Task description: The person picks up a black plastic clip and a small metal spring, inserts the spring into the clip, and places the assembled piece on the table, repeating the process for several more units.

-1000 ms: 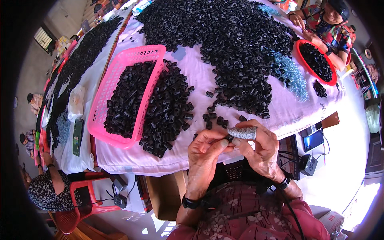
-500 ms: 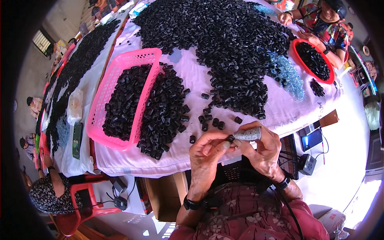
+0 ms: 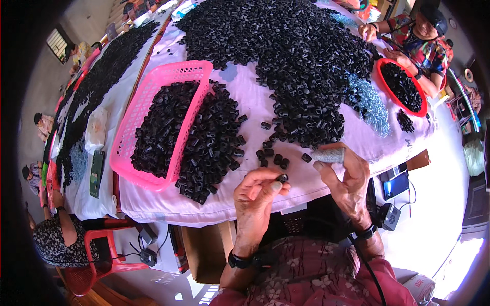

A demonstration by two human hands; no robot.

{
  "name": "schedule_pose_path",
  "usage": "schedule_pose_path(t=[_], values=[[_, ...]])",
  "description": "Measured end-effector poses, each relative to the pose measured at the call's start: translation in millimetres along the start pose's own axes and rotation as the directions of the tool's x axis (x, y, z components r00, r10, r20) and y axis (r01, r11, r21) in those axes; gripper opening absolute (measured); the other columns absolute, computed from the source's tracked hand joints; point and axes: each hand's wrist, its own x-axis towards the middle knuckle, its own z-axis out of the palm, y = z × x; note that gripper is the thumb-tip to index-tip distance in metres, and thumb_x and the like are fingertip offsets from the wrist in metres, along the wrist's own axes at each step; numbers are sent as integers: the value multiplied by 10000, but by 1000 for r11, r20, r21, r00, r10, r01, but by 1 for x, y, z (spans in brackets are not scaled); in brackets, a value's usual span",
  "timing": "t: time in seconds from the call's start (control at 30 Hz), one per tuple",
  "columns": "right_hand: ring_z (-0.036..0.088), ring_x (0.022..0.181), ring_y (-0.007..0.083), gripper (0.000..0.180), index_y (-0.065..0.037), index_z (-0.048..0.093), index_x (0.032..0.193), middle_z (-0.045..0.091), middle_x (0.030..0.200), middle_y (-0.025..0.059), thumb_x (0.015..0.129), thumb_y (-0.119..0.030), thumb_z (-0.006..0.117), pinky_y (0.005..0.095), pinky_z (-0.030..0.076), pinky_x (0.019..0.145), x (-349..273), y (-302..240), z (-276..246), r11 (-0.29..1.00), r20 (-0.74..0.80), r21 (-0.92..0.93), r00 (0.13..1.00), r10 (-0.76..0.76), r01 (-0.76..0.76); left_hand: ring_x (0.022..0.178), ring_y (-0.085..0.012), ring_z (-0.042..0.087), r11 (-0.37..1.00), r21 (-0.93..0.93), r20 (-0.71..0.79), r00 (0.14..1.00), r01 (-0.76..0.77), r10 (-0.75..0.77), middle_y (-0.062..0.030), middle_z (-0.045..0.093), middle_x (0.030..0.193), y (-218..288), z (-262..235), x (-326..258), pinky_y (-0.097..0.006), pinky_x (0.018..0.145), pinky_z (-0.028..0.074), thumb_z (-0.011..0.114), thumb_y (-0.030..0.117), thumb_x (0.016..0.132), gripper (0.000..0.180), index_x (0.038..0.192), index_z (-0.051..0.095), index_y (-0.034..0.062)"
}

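My left hand (image 3: 253,201) pinches a small black hollow plastic piece (image 3: 282,178) between thumb and forefinger, just above the table's near edge. To its right is my right hand (image 3: 349,181), apart from the left. A grey wrap (image 3: 329,155) covers its forefinger, and the thumb lies close under it; whatever may be between them is hidden. Just left of that fingertip lies a loose black piece (image 3: 306,158). Several similar ones sit nearby, in front of a large heap of black pieces (image 3: 306,115).
A pink plastic basket (image 3: 196,115) of black pieces stands at left, more heaped beside it. Bluish, shiny small bits (image 3: 375,112) lie at right near a red basin (image 3: 422,108). A co-worker (image 3: 421,43) sits beyond it. A phone (image 3: 97,173) lies far left.
My hands have separated: the right has moved up and right from the piece toward the loose ones. My left keeps the black piece, slightly further left.
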Motion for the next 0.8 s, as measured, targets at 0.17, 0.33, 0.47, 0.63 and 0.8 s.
schedule_pose_path(t=[0.17,0.33,0.47,0.63,0.8], values=[[637,853,286,162,42,648,930,673,934,146,773,76,623,361,530,724,32,17,11,957,84,-151,968,-236,247,879,-193,677,997,28,-61,996,-66,68,-112,652,1038,10,-8,8,-314,793,554,634,-12,900,168,1068,635,-17],[570,778,310,111,12,573,793,605,792,122,719,69,632,397,504,679,61,31,34,798,185,-412,898,-399,439,880,-196,678,998,0,-30,998,-64,64,-110,647,1030,12,-15,4,-317,794,556,625,-13,904,158,1062,631,-23],[563,780,302,129,-7,543,753,593,775,108,707,40,654,385,507,682,64,38,50,723,293,-447,850,-437,526,849,-191,667,993,-61,-24,995,-99,98,-128,649,1022,9,-17,5,-283,741,549,653,47,907,148,1042,634,-12],[605,835,320,336,-18,677,1053,629,855,146,727,54,646,414,521,728,65,25,59,897,203,-234,921,-332,375,849,-200,667,984,-128,15,992,-124,127,-150,642,1034,7,-24,5,-290,738,561,636,31,913,134,1039,628,-17],[602,807,320,167,15,627,885,623,839,149,725,61,632,396,518,696,76,31,51,895,147,-355,962,-231,269,853,-207,672,980,-167,24,993,-113,118,-164,640,1040,6,-25,4,-302,742,573,628,21,916,132,1040,624,-23]])
